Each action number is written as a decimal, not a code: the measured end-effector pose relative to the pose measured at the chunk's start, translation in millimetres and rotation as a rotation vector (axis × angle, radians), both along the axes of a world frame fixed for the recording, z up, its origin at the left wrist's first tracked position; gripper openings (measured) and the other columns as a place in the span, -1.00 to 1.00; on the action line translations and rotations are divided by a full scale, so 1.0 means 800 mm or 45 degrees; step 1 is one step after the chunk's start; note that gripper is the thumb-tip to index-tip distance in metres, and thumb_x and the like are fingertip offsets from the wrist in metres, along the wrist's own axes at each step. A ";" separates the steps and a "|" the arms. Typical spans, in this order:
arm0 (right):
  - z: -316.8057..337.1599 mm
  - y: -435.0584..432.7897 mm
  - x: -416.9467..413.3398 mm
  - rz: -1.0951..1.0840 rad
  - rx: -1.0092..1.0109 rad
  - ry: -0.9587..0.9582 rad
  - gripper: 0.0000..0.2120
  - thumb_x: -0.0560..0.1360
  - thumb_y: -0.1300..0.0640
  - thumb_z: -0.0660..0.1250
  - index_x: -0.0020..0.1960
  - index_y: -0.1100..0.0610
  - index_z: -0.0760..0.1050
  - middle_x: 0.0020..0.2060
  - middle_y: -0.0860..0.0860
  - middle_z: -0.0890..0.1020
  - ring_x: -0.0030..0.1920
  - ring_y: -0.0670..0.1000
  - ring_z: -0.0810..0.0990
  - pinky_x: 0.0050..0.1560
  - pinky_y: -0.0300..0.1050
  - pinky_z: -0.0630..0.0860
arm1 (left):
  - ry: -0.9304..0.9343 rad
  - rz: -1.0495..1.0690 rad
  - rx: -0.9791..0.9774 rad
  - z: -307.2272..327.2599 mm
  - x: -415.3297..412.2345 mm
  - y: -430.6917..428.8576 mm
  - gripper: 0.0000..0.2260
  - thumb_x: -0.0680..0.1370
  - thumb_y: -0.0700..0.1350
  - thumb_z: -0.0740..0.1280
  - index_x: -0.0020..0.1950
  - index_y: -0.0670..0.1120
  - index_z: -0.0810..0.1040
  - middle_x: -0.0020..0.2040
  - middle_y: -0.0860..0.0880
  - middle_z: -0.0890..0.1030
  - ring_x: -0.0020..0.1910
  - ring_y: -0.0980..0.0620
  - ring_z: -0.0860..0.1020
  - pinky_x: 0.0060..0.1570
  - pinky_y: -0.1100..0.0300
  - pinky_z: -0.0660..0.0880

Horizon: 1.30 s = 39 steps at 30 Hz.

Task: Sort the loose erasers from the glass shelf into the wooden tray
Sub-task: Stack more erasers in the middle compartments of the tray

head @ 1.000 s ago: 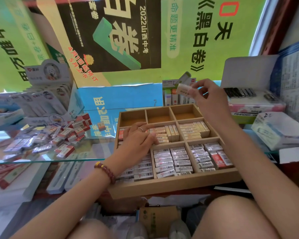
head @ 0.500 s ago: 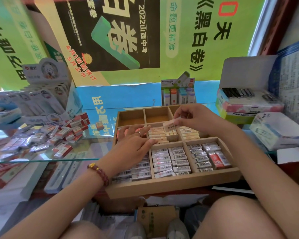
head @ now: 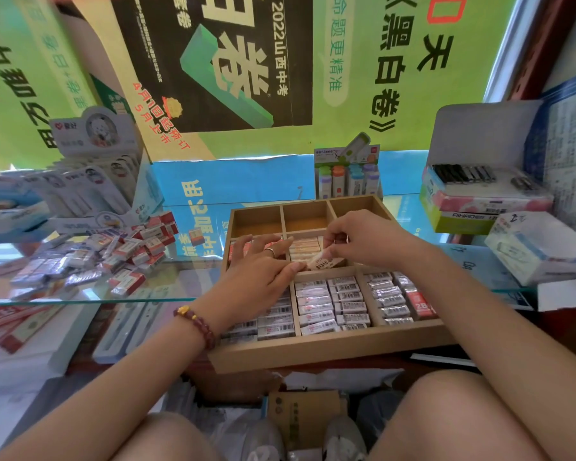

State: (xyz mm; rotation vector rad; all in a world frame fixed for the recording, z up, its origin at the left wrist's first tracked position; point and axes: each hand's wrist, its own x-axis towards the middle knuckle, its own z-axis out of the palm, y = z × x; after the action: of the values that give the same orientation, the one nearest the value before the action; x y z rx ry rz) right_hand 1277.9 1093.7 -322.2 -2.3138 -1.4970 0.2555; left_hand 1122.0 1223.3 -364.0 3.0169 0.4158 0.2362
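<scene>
Currently pinching cream paper-sleeved eraser [head: 325, 262] in right hand [head: 366, 244] grip, tilted over middle compartment [head: 300, 258] of partitioned wooden tray [head: 330, 347], likely for alignment with stacked row [head: 305, 244]; steadying neighbouring stacks [head: 238, 250] with flat, released left hand [head: 256, 277].

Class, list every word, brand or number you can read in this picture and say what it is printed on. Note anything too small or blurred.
"2022山西中考": black poster at the back.
"黑白卷": green poster.
"AIHAO": lime-green cardboard box, right.
"2B": red eraser in the wooden compartment tray.
Too small: barcode labels on white wrapped erasers.
Blurred: print on the cream eraser pinched by the right hand.
</scene>
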 end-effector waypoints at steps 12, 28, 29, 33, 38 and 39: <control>-0.001 0.004 -0.009 0.062 -0.185 0.049 -0.90 0.55 0.12 0.28 -0.09 -0.05 0.54 -0.16 -0.13 0.57 -0.10 -0.11 0.52 -0.12 -0.21 0.39 | -0.354 0.045 -0.192 0.003 0.003 0.000 -0.57 0.53 0.10 -0.03 0.20 0.12 0.55 0.29 0.19 0.43 0.36 0.17 0.21 0.38 0.10 -0.04; -0.003 0.017 -0.013 -0.093 -0.213 0.155 -0.82 0.56 0.07 0.28 0.08 0.08 0.61 -0.05 -0.03 0.62 -0.06 -0.04 0.53 -0.07 -0.18 0.41 | -0.287 -0.059 -0.243 0.004 0.003 0.003 -0.75 0.60 -0.01 0.18 0.02 0.10 0.67 0.22 0.23 0.49 0.23 0.25 0.27 0.10 0.38 -0.06; -0.003 0.019 -0.014 -0.106 -0.226 0.154 -0.80 0.57 0.06 0.26 0.07 0.09 0.61 -0.07 -0.02 0.62 -0.10 -0.05 0.52 -0.13 -0.20 0.41 | -0.295 -0.063 -0.233 0.004 0.002 0.003 -0.75 0.60 -0.01 0.17 0.04 0.12 0.66 0.23 0.21 0.50 0.25 0.22 0.29 0.11 0.37 -0.05; -0.008 0.029 -0.017 -0.222 -0.239 0.165 -0.74 0.58 0.05 0.21 0.03 0.17 0.61 -0.13 0.06 0.63 -0.17 -0.03 0.54 -0.31 -0.21 0.40 | -0.292 -0.034 -0.245 0.004 0.000 0.000 -0.74 0.61 -0.04 0.16 0.11 0.12 0.62 0.25 0.20 0.49 0.30 0.18 0.29 0.21 0.30 -0.03; -0.011 0.031 -0.018 -0.256 -0.219 0.191 -0.80 0.51 0.02 0.34 -0.01 0.14 0.60 -0.14 0.04 0.63 -0.18 -0.05 0.55 -0.35 -0.24 0.38 | -0.318 0.000 -0.258 0.003 -0.001 -0.001 -0.76 0.61 -0.05 0.16 0.11 0.13 0.60 0.23 0.22 0.47 0.25 0.25 0.27 0.30 0.20 0.01; -0.011 0.030 -0.017 -0.251 -0.209 0.212 -0.82 0.50 0.00 0.35 -0.02 0.11 0.60 -0.14 0.01 0.63 -0.18 -0.07 0.55 -0.33 -0.24 0.39 | -0.315 0.001 -0.268 0.003 0.000 0.000 -0.76 0.61 -0.04 0.16 0.09 0.12 0.61 0.23 0.22 0.47 0.25 0.24 0.28 0.33 0.17 0.02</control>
State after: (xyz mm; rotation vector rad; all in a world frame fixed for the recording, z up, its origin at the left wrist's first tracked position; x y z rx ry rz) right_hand 1264.6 1117.8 -331.1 -2.4778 -1.1990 0.5201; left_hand 1122.1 1223.1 -361.3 2.7371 0.3922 0.5230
